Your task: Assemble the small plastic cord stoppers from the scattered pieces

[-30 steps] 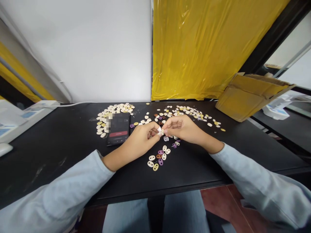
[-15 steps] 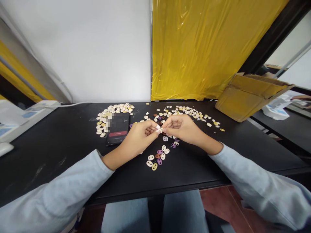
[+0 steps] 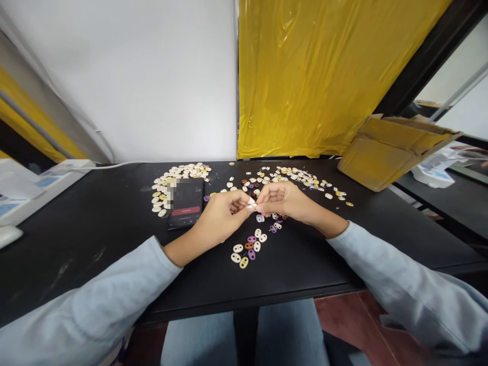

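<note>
Black table [image 3: 95,239] in front of a white wall and yellow plastic sheet [image 3: 324,76]. Landmark: the dark phone [image 3: 186,202] lying flat on the table. We have both hands raised just right of the phone, fingertips meeting. Our left hand [image 3: 223,216] pinches a small white piece [image 3: 252,205] between thumb and forefinger; our right hand [image 3: 284,201] pinches the same piece from the other side, remaining fingers curled in. Left of and behind the phone, touching its edge, sits a pile of cream oval pieces [image 3: 171,178]. Farther right of the phone, beyond the hands, more scattered pieces [image 3: 305,179]. Nearer us than the phone, under the hands, a small cluster of white, purple and orange pieces [image 3: 247,246]. Far right of the phone, a cardboard box [image 3: 392,150].
</note>
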A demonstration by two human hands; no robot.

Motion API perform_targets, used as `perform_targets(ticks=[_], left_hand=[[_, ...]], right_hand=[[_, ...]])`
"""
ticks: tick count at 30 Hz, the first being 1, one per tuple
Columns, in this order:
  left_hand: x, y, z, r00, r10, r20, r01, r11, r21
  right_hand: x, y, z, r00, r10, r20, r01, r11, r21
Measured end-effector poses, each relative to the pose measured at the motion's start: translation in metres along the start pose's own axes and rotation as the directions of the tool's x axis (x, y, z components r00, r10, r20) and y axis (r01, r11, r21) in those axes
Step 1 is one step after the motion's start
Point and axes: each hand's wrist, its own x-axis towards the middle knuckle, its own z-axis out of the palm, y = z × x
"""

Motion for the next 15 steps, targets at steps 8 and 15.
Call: perform_targets(ticks=[8, 15], left_hand=[[0.000, 0.002, -0.013, 0.983, 0.097, 0.159, -0.158, 0.885, 0.438], [-0.002, 0.000, -0.016, 0.973, 0.140, 0.186, -0.222, 0.795, 0.564]], right_hand=[[-0.004, 0.000, -0.025, 1.000, -0.001, -0.006, -0.001, 0.957, -0.289], [-0.006, -0.002, -0.034, 0.998, 0.063, 0.030, -0.039, 0.863, -0.503]])
